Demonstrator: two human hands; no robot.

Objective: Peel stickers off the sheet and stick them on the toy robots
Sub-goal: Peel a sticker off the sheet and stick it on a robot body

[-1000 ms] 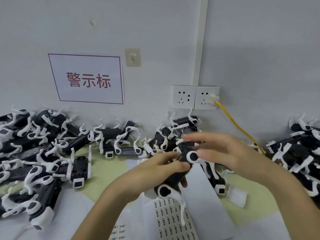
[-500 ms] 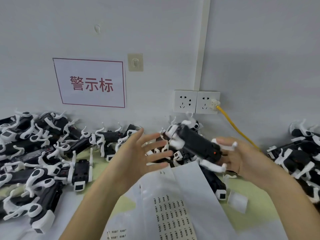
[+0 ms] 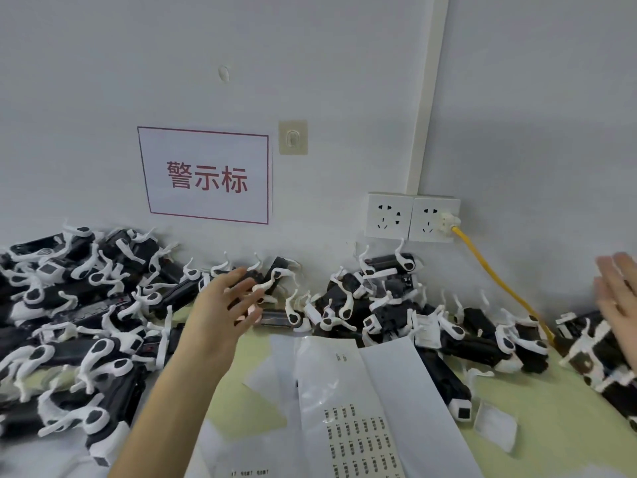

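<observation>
Black-and-white toy robots lie in heaps along the wall: a big pile at the left [image 3: 79, 315], a middle pile [image 3: 379, 305] under the sockets, and another at the right edge [image 3: 599, 360]. My left hand [image 3: 227, 305] stretches forward with straight fingers toward the robots between the left and middle piles, and holds nothing. My right hand [image 3: 618, 294] is blurred at the right edge, fingers spread, above the right pile, with no robot in it. The sticker sheet [image 3: 348, 426] with rows of small printed stickers lies on the table in front of me.
Loose white backing sheets [image 3: 406, 391] lie around the sticker sheet on the pale green table [image 3: 537, 443]. A small white slip [image 3: 494, 424] lies at the right. A yellow cable [image 3: 499, 281] runs from the wall sockets [image 3: 412, 217] down behind the robots. A sign [image 3: 205, 175] hangs on the wall.
My right hand carried the robot off to the right, and the robot is out of that hand now. My left hand let go of it and reached forward to the left.
</observation>
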